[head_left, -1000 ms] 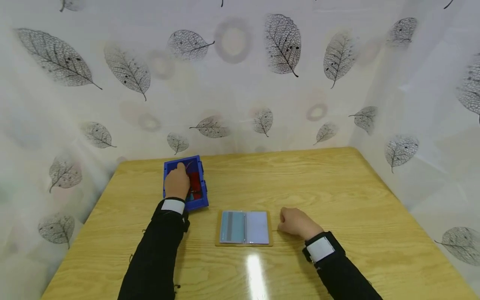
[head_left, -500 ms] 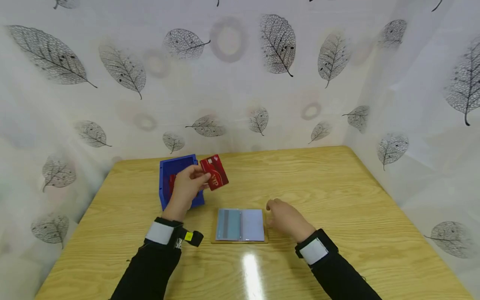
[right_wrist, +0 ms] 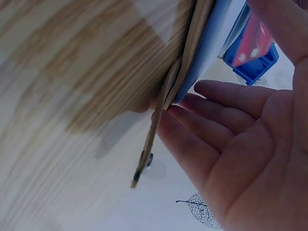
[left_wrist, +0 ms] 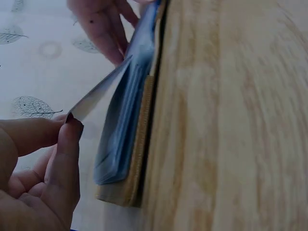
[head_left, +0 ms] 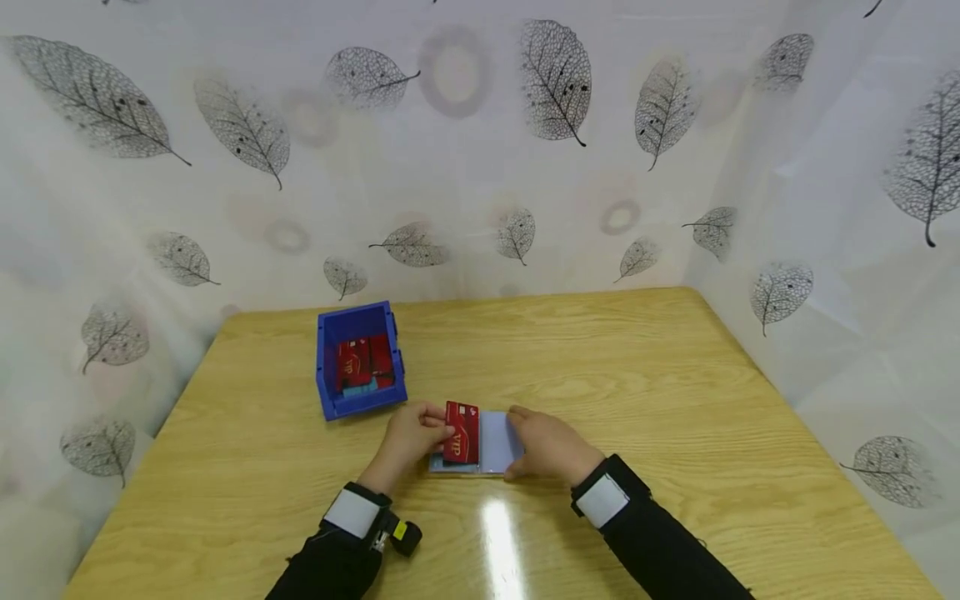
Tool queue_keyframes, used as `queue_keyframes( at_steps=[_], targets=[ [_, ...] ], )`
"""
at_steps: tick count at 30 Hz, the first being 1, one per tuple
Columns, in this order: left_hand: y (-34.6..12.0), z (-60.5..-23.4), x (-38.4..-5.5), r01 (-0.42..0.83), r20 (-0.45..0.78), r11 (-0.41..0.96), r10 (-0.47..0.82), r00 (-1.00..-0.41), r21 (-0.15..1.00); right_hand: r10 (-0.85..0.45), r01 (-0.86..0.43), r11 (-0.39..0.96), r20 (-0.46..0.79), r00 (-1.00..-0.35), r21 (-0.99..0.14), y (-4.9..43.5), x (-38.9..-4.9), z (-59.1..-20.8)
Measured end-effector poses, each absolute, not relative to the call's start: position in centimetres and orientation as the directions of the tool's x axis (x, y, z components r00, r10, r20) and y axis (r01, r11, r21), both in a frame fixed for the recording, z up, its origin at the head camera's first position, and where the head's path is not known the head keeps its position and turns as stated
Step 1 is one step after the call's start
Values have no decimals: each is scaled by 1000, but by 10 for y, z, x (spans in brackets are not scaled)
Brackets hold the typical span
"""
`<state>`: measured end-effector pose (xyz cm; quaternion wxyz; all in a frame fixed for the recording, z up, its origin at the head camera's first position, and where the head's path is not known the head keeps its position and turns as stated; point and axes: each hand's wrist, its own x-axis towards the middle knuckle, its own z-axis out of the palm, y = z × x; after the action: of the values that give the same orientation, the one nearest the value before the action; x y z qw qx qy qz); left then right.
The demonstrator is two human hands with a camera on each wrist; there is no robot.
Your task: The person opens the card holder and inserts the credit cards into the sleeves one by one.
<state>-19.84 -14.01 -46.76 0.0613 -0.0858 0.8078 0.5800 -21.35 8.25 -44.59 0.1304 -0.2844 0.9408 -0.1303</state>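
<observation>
My left hand (head_left: 408,437) pinches a red VIP card (head_left: 462,433) between thumb and fingers, above the left page of an open card holder (head_left: 497,443). In the left wrist view the card (left_wrist: 96,96) slants down to the clear sleeves (left_wrist: 118,130), its far edge close to them; whether it is inside one I cannot tell. My right hand (head_left: 553,446) lies at the holder's right side. Its fairly straight fingers touch the edge of the tan cover (right_wrist: 192,53) in the right wrist view, with the thumb stretched apart.
A blue plastic bin (head_left: 366,407) stands behind and left of the holder, with several red cards (head_left: 354,360) and a light blue piece inside. The wooden table (head_left: 600,358) meets a leaf-patterned curtain (head_left: 465,183) at the back and sides.
My left hand came out of the bin with the red VIP card and brought it right and nearer, over the holder's left page. My right hand moved left onto the holder's edge.
</observation>
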Motion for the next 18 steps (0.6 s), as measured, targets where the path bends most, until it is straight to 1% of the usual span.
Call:
queue_keyframes(
  at_steps=[4,8,13,18],
  targets=[
    [-136,-469,-198,-211,-202,358,-63,-977,910,-565,-503,810,-174,-806,-302,82,-213,-445],
    [-131,-468,-197,-206,-196,406,-66,-978,891,-565,-497,806,-170,-807,-320,83,-213,-443],
    [-122,-468,-196,-184,-177,412,-55,-983,892,-566,-496,804,-164,-808,-327,84,-212,-444],
    [-112,-468,-197,-162,-162,449,-39,-986,879,-564,-489,802,-163,-810,-343,85,-212,-446]
  ],
)
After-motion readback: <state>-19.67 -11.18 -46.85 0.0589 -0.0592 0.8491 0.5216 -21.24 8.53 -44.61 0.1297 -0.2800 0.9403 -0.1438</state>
